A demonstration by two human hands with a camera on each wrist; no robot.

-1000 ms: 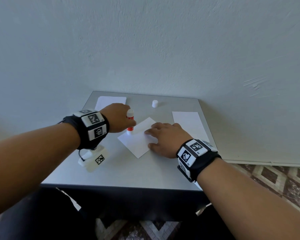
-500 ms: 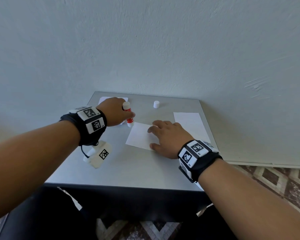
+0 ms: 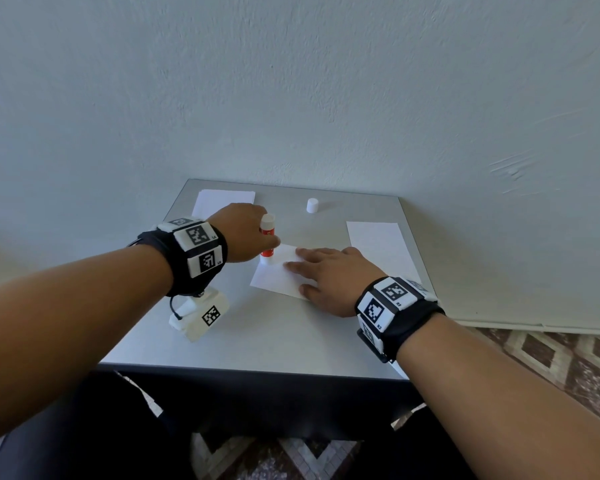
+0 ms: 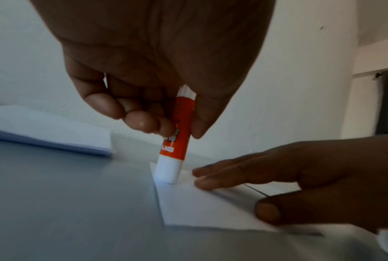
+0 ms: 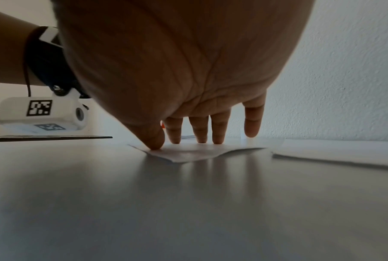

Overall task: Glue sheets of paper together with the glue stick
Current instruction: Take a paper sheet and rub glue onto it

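My left hand (image 3: pixel 246 237) grips a red and white glue stick (image 3: pixel 267 239) upright, its lower end touching the far left corner of a small white sheet of paper (image 3: pixel 274 278) in the middle of the grey table (image 3: pixel 257 341). In the left wrist view the glue stick (image 4: pixel 175 141) stands pinched between thumb and fingers, tip on the sheet (image 4: pixel 206 208). My right hand (image 3: pixel 329 275) lies flat on the sheet with straight fingers. Seen from the right wrist, the fingertips (image 5: pixel 201 139) and thumb press the sheet (image 5: pixel 188 153) down.
The glue stick's white cap (image 3: pixel 312 205) stands near the table's far edge. A stack of white paper (image 3: pixel 222 200) lies at the far left, another sheet (image 3: pixel 378 247) at the right. A wall rises just behind the table. Patterned floor shows at the right.
The glue stick has gone from the sheet's near left edge up past its far corner and now back down onto that corner. The sheet has turned slightly under my right hand.
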